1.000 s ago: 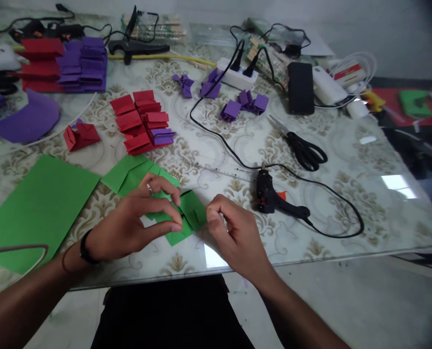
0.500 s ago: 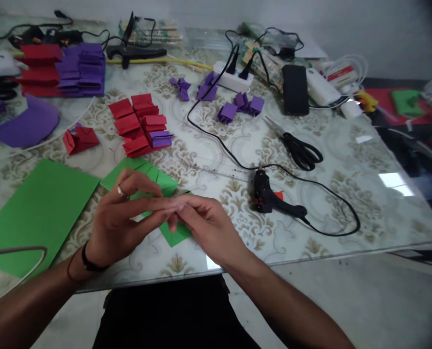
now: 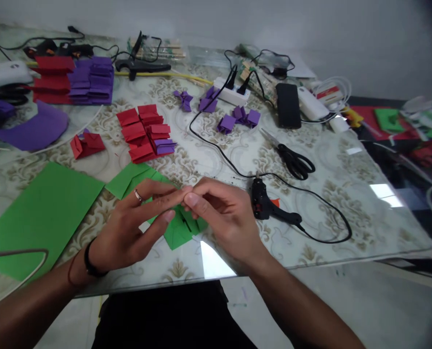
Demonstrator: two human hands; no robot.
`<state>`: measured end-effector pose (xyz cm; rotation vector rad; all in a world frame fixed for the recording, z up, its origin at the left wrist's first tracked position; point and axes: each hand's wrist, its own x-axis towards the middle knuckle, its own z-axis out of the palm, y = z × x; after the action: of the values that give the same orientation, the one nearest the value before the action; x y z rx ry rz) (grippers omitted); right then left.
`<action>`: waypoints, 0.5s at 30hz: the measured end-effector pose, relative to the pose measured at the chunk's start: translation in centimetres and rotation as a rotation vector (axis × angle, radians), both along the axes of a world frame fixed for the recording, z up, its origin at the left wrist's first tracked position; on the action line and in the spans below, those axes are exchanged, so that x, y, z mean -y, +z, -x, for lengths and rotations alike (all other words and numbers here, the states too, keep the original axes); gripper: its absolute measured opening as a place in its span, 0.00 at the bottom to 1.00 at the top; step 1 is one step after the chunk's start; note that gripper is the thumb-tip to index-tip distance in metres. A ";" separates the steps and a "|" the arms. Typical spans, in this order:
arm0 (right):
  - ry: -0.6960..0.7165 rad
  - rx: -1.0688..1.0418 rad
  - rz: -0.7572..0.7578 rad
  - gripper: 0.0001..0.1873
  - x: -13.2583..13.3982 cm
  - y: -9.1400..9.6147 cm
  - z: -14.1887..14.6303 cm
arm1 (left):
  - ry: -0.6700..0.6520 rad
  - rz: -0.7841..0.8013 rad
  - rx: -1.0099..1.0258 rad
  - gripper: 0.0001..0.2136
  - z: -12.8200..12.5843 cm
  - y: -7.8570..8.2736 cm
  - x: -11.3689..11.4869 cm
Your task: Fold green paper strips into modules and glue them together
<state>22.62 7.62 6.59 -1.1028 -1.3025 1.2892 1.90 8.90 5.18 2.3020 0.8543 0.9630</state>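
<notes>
So the folded green paper piece is sitting flat on the tabletop, lower middle of the frame, partly tucked under both hands. The left hand hovers over its left edge with the fingers stretched out loose, not gripping anything. The right hand comes in from the right with its fingers curled, and its thumb and forefinger meet the left fingertips just above the paper. It might be pinching something tiny there, but honestly I can't tell from this angle.

Just up and left of the piece there are more creased green sheets, and a big flat green sheet fills the lower left. A black glue gun lies just right of the right hand, cord looping away. Scissors are further up and right. Stacks of red folded pieces sit above the hands, and little purple folded pieces are scattered at upper centre, near a dark phone.
</notes>
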 end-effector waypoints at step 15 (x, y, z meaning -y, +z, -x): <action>0.224 0.692 -0.270 0.13 -2.4 -1.5 -6.4 | -0.140 0.135 -0.408 0.18 0.3 -3.0 -0.2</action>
<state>29.02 10.03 5.05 -1.2825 -2.0934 0.8610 1.60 9.14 2.16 2.4378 0.8700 0.3661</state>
